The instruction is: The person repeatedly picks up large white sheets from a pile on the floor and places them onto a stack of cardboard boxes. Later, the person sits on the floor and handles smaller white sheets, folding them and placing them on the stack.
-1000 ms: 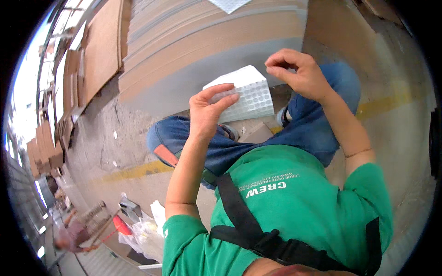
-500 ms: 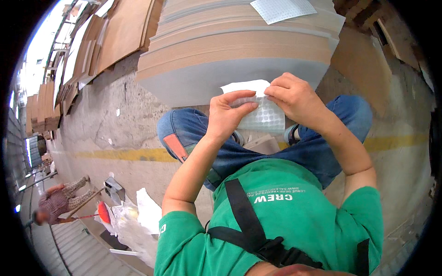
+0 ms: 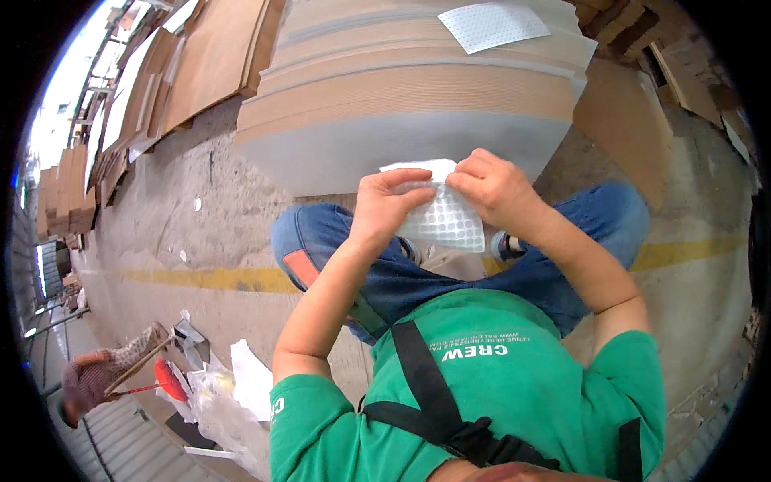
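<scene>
In front of me I hold a pale sheet of round dot stickers (image 3: 451, 222), its white top edge folded back. My left hand (image 3: 381, 206) is closed on the sheet's upper left part, thumb and forefinger pinching it. At the upper right edge my right hand (image 3: 496, 191) has its fingertips pressed together on the sheet; whether a single dot is between them is too small to tell. Just beyond the hands stands a tall stack of cardboard sheets (image 3: 401, 149) with a grey front face. On top of it lies a second dotted white sheet (image 3: 493, 27).
Brown cardboard panels (image 3: 213, 64) lean at the upper left, and more cardboard (image 3: 687, 84) stands at the upper right. A yellow line (image 3: 217, 279) crosses the concrete floor. At the lower left, a person (image 3: 96, 373) holds a long handle near a heap of clear plastic (image 3: 221, 406).
Both hands and the sticker sheet have shifted slightly down and left in the picture, and the sheet is tilted more. The person at the lower left has moved a little.
</scene>
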`<state>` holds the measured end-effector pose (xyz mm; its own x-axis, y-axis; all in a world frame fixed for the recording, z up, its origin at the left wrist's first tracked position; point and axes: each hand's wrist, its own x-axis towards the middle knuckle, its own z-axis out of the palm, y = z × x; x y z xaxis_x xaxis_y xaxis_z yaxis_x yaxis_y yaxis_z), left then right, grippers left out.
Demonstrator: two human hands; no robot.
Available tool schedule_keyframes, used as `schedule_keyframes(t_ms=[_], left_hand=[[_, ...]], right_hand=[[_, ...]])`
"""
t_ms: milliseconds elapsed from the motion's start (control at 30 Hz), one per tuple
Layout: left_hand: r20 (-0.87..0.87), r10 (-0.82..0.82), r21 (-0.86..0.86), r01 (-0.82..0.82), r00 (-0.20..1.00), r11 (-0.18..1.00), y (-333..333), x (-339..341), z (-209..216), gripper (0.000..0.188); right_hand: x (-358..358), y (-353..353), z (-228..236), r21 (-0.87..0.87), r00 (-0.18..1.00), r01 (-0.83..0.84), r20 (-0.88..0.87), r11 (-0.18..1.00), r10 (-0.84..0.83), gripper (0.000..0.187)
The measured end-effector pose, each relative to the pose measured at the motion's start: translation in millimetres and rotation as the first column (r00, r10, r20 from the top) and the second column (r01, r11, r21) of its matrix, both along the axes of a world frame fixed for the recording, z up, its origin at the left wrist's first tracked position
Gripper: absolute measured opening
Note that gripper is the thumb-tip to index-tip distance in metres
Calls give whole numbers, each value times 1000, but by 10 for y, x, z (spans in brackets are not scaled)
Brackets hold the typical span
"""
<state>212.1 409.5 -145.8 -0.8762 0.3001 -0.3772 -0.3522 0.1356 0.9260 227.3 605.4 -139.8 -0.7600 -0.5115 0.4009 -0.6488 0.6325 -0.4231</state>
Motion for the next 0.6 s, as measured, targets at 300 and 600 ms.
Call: schedule_keyframes(t_ms=[300, 600], left_hand=[[-240, 15, -170, -57, 971, 984, -548, -292, 161, 22], [-918, -141, -397, -868, 371, 298, -2918, -1327, -736, 22]], right_hand=[[-107, -13, -285, -552, 753, 513, 657, 657, -36, 12], [-391, 891, -1758, -149, 467, 876, 508, 459, -724, 22]])
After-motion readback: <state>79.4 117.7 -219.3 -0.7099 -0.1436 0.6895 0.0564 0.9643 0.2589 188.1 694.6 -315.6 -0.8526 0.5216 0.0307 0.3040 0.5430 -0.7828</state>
